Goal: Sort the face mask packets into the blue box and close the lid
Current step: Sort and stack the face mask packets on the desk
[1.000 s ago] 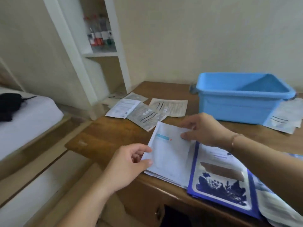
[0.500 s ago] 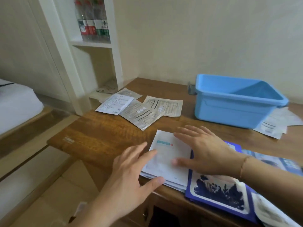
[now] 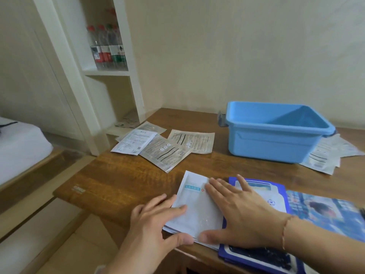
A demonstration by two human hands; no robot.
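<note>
The right hand (image 3: 245, 212) lies flat, fingers (image 3: 221, 187) straight and spread, pressing on the white packet stack (image 3: 197, 210). The left hand (image 3: 156, 224) rests its straight fingers on the stack's near-left corner, thumb along the near edge. The stack's long axis runs away from the person, tilted slightly right, and overhangs the surface (image 3: 122, 180) edge. The blue box (image 3: 272, 141) stands open, beyond and to the right, nearer the right hand. More packets (image 3: 164, 147) lie far-left, others (image 3: 324, 155) beside the box. A shelf with bottles (image 3: 107, 47) stands left; no lid is visible.
</note>
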